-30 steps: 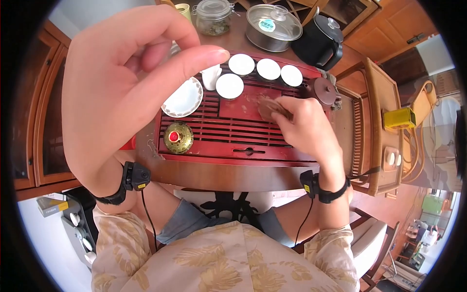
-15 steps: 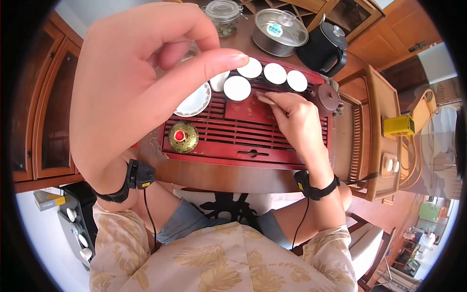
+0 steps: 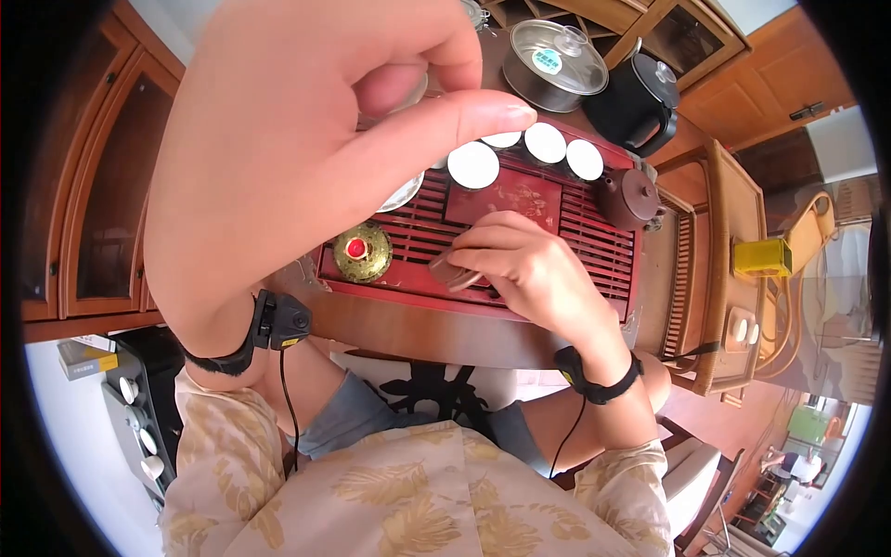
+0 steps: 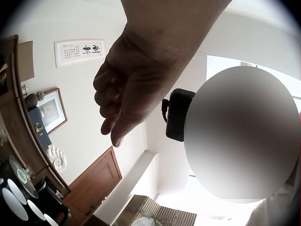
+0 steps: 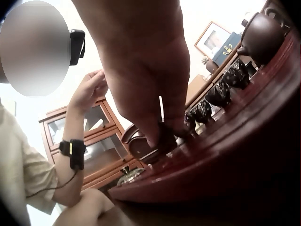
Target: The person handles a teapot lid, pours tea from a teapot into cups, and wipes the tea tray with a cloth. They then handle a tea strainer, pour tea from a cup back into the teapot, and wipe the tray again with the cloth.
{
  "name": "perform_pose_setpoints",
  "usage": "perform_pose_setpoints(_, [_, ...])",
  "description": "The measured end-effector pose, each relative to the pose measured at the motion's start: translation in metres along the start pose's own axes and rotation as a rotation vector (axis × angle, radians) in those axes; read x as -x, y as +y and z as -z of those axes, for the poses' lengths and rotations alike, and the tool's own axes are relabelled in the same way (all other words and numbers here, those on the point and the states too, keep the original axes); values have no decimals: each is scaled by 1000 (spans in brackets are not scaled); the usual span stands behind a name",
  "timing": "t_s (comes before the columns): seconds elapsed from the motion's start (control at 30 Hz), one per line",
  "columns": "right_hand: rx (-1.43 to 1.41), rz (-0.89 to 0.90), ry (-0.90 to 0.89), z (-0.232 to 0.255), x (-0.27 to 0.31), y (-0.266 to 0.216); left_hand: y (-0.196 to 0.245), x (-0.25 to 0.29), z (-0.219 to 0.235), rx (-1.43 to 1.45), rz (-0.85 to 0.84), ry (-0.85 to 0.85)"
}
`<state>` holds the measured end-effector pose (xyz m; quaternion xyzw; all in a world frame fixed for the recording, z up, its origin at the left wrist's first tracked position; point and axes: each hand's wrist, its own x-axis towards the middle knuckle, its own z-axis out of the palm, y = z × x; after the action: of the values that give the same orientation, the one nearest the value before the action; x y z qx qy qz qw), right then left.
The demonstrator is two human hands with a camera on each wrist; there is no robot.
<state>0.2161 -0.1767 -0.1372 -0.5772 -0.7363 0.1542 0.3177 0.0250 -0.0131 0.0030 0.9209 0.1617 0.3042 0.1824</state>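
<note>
From left to right across the head view: a wooden cabinet stands beyond the person's left hand. This hand is raised toward the camera, its fingers curled, its thumb extended and no object visible in its grasp; it screens part of the tray. Below it sits a green and gold lidded jar with a red knob, and behind the jar the rim of a patterned bowl shows.

Next, at the near edge of the red tray, is the brown piece, close to the jar. The right hand pinches it between thumb and fingers; its exact form cannot be told. Half a second ago this hand was over the raised centre panel, near the cups; it has since come to the front of the tray, so that the handling appears to be centred there rather than on the panel. The four white-lined cups have kept their places, as has the brown teapot at the tray's right end.

Behind, on the counter, stand a glass-lidded pan and a black kettle. Farthest right, a yellow box rests on a rack.
</note>
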Motion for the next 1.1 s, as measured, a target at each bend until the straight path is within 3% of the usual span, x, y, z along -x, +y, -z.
perform_pose_setpoints(0.13, [-8, -30, -94, 22, 5, 4, 1, 2, 2, 1, 27, 9])
perform_pose_setpoints(0.23, [39, -137, -201, 51, 15, 5, -4, 0, 7, 11, -45, 18])
perform_pose_setpoints(0.33, [105, -78, -63, 38, 13, 2, 5, -19, 56, 57, -204, -366])
perform_pose_setpoints(0.43, [101, 13, 73, 8, -2, -10, 2, -1, 0, -7, -29, 9])
perform_pose_setpoints(0.53, [47, -47, -16, 13, 3, -3, 3, 0, -2, -34, 0, 3])
perform_pose_setpoints(0.63, [82, -103, -116, 39, 16, 5, -2, 6, -13, 241, 96, 92])
perform_pose_setpoints(0.7, [95, -181, -193, 57, 24, 11, 4, 4, -3, 101, 35, 39])
perform_pose_setpoints(0.8, [74, -259, 77, 72, 24, 8, 8, 2, -11, 23, -115, -15])
perform_pose_setpoints(0.93, [-30, -302, 213, 77, 23, 2, 14, 1, -54, 135, -250, -110])
perform_pose_setpoints(1.0, [-52, -174, 232, 74, 25, 3, 22, 3, -76, 100, -234, -217])
perform_pose_setpoints(1.1, [-48, -144, 212, 72, 33, 18, 17, 8, -113, 137, -227, -262])
